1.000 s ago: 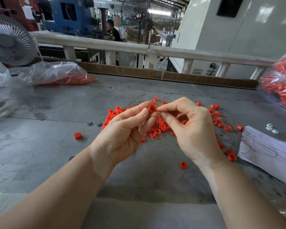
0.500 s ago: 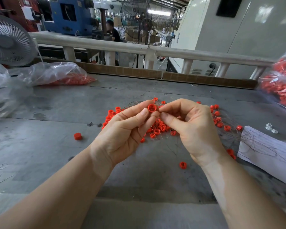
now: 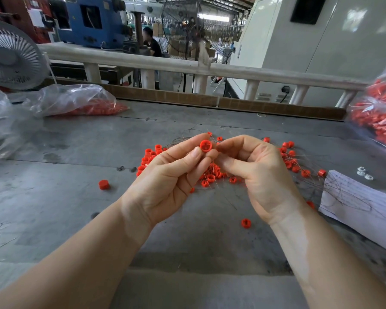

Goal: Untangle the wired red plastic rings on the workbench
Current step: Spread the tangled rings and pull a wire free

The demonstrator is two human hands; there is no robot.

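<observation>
Above ring pile [image 3: 212,175] | left hand [image 3: 167,175] pinches ring [image 3: 205,146] | right hand [image 3: 256,170] fingers curled, grip unclear | bags [image 3: 76,101] flank workbench [image 3: 187,241]

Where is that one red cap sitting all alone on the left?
In the head view the lone cap lies on the workbench, left of the left hand and clear of the ring pile.
</observation>
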